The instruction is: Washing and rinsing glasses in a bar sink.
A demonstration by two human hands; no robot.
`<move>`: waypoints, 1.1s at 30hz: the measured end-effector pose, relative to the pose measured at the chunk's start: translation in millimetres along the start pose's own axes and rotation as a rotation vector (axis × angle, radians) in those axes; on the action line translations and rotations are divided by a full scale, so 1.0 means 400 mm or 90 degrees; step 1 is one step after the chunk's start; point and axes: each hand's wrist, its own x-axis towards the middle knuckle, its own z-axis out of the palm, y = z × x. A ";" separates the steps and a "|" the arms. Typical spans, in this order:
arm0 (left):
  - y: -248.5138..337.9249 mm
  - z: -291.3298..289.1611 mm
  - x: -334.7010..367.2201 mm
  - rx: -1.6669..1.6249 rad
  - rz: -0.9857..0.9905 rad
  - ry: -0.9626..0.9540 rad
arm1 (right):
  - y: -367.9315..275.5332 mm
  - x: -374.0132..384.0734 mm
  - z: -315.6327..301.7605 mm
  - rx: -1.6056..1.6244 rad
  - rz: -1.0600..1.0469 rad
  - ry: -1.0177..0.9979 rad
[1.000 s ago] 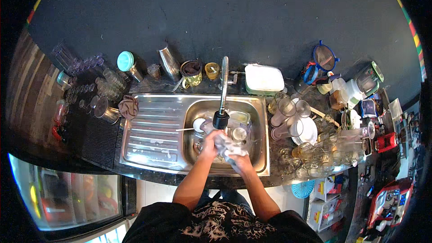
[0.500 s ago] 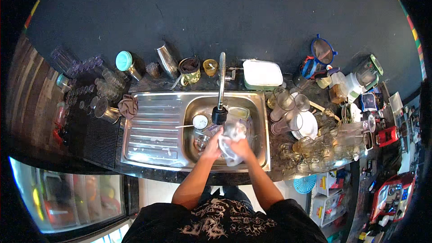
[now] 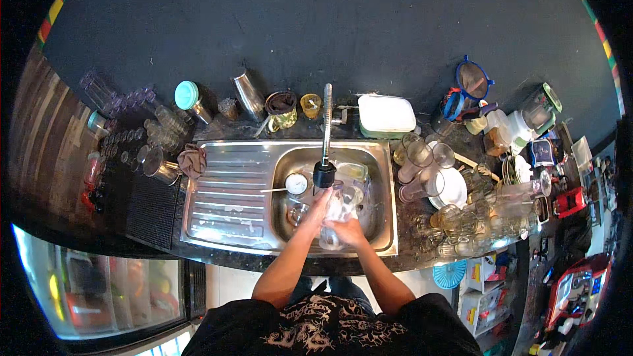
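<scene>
Over the sink basin [image 3: 376,227], both my hands are closed round a clear glass [image 3: 331,242] with white, foam-like patches on it. My left hand [image 3: 314,214] wraps its left side, and my right hand [image 3: 346,229] grips it lower on the right. Just above them hangs the black spray head of the faucet [image 3: 324,175]. A small white-topped container [image 3: 296,184] with a pale stick beside it sits in the basin, left of my hands. Other clear glassware lies in the basin, partly hidden by my hands.
Glasses and mugs [image 3: 455,224] crowd the right counter beside white plates [image 3: 451,188]. Behind the sink stand a white-lidded tub [image 3: 387,114], a patterned mug [image 3: 281,115] and a metal shaker [image 3: 248,95]. A brown cloth [image 3: 192,161] lies by the ridged drainboard [image 3: 227,191].
The glass has turned in my hands, and its clear end now shows below them. Both hands stay over the basin. The whole view has shifted slightly.
</scene>
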 end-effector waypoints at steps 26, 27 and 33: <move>0.135 0.076 -0.162 1.122 0.193 -0.025 | -0.074 0.077 -0.107 -0.444 -0.613 0.002; 0.141 0.075 -0.160 1.145 0.220 -0.054 | -0.055 0.090 -0.121 -0.435 -0.660 -0.037; 0.131 0.049 -0.123 1.126 0.204 -0.099 | 0.053 0.173 -0.135 0.156 -0.026 0.034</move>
